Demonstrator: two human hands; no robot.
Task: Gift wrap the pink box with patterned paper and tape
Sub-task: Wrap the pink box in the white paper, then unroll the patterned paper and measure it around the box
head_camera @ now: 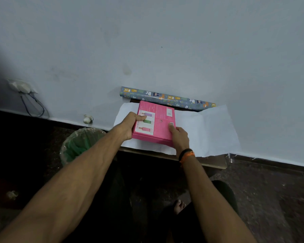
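Pink box [158, 122]: lies flat on the white sheet [207, 130], printed side up, near the table's left end.
Left hand [130, 124]: grasps the box's left edge, thumb on top.
Right hand [180, 137]: grips the near right corner, fingers on top.
Patterned roll [167, 98]: lies against the wall, just beyond the box.
Bin [81, 142]: on the floor, left of the table.

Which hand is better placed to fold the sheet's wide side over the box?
Right hand: the sheet spreads widest on its side, while the left hand can steady the box.
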